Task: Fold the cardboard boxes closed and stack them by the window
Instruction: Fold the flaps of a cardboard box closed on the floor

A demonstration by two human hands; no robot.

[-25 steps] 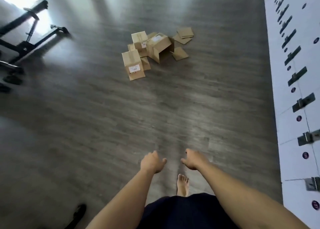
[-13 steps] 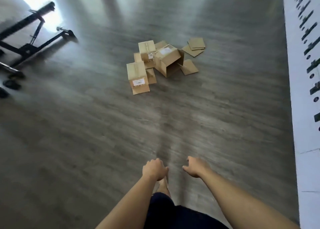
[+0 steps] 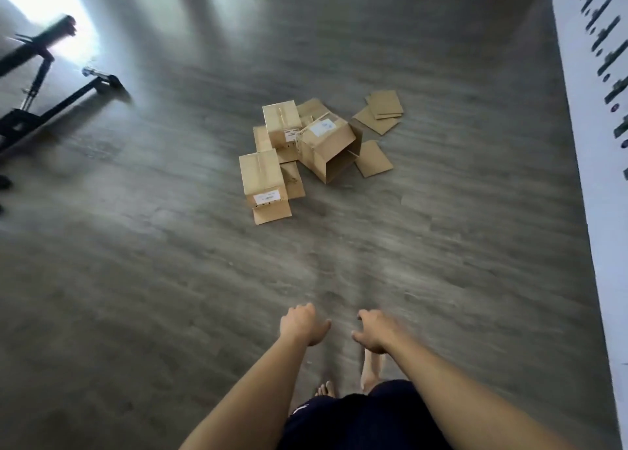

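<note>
Grey wood-plank floor [image 3: 142, 279]: fills most of the view, bright glare at its far left corner. White panel [image 3: 598, 191]: runs along the right edge, marked with rows of dark shapes, blurred. Black metal frame [image 3: 44, 106]: stands on the floor at far left, tubes and a foot visible, blurred. Person: two bare forearms reach forward from the bottom edge above dark shorts [image 3: 360, 419], bare feet on the floor beneath. Cluster of cardboard boxes, mid-floor, well apart from both hands: open box [image 3: 328, 145] lies on its side with its mouth toward the viewer's right; taped box [image 3: 263, 181] nearest the viewer bears a white label on its near face, flap spread on the floor in front; second taped box [image 3: 281, 125] sits behind, touching the open box. Flat cardboard pieces [image 3: 382, 109]: lie just right of the cluster, several overlapping, one more [image 3: 373, 159] beside the open box. Left hand [image 3: 302, 324]: fingers loosely curled, holds nothing. Right hand [image 3: 375, 329]: fingers loosely curled downward, holds nothing; near the left hand, not touching.
</note>
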